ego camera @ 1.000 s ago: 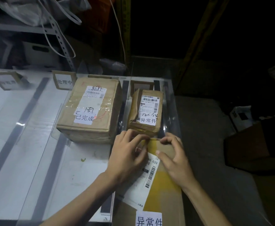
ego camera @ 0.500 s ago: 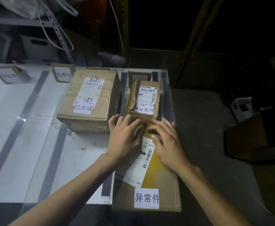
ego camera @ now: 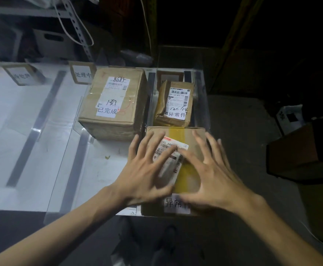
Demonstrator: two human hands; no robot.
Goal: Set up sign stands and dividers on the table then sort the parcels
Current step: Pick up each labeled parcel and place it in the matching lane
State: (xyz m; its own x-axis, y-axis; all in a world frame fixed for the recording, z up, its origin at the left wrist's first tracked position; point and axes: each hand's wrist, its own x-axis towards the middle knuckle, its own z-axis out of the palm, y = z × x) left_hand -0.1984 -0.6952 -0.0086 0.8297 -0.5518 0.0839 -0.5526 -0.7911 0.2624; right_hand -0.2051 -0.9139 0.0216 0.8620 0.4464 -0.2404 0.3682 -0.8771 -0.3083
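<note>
A flat brown parcel [ego camera: 190,181] with yellow tape and a white label lies in the rightmost section of the white table [ego camera: 13,131]. My left hand [ego camera: 146,172] and my right hand [ego camera: 210,175] hover over its top, fingers spread, gripping nothing. Behind it sits a small wrapped parcel [ego camera: 174,104] with a white sticker. A large cardboard box [ego camera: 114,104] stands in the section to the left. Clear dividers [ego camera: 149,104] separate the sections. Two sign stands, one at the far left [ego camera: 23,74] and another beside the large box [ego camera: 83,73], stand at the back.
Grey metal shelving [ego camera: 76,29] with a white cable rises behind the table. A dark floor lies to the right, with a brown box [ego camera: 300,150] and a white item [ego camera: 289,118] on it. The table's front edge is near my forearms.
The flat parcel has slid forward against the small parcel. Both hands, earlier pressed on its far edge, have lifted and drawn back with fingers spread.
</note>
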